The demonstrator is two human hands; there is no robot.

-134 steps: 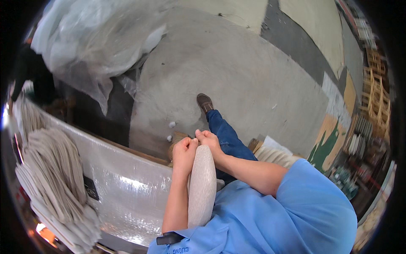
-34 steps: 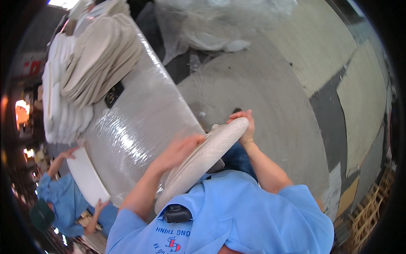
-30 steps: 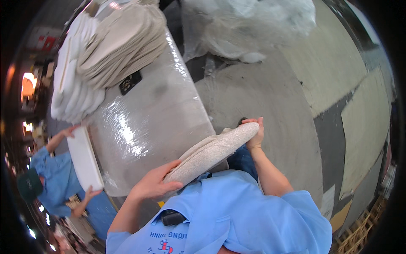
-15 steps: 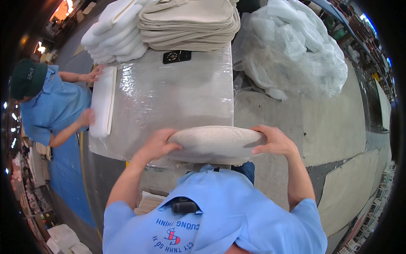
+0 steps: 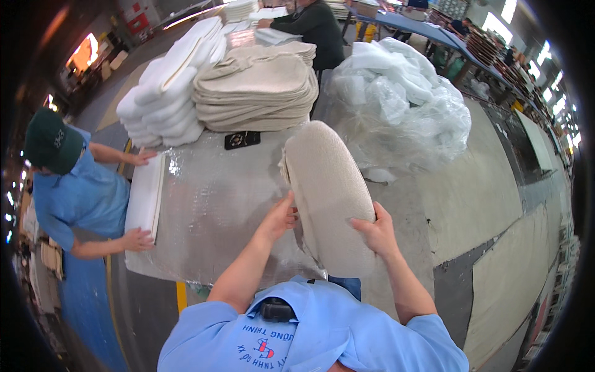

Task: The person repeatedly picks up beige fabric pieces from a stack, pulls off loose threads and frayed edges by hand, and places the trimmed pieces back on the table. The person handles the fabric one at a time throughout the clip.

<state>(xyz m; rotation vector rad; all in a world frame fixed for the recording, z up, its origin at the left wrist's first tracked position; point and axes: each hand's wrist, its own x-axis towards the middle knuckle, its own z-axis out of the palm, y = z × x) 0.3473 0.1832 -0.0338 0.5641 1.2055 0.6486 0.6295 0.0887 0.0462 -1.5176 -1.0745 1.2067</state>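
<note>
A rounded beige fabric cushion [image 5: 328, 186] stands tilted over the wrapped table, its long side running away from me. My right hand [image 5: 375, 232] grips its right edge, thumb lying on the fabric face. On the cushion's left side, my left hand [image 5: 279, 218] has its fingers curled against the edge; part of that contact is hidden. A rough, loose fabric edge [image 5: 285, 170] shows along the upper left of the cushion.
Beige covers [image 5: 257, 90] and white foam pads [image 5: 164, 93] are stacked at the table's far end, near a dark flat object [image 5: 242, 140]. At left a co-worker [image 5: 80, 180] handles a white pad [image 5: 145, 198]. A plastic-wrapped bundle [image 5: 403, 105] lies at far right.
The cushion has turned from lying crosswise before me to pointing away, raised over the table. Both hands moved with it, the left now at its side. The view has tilted upward.
</note>
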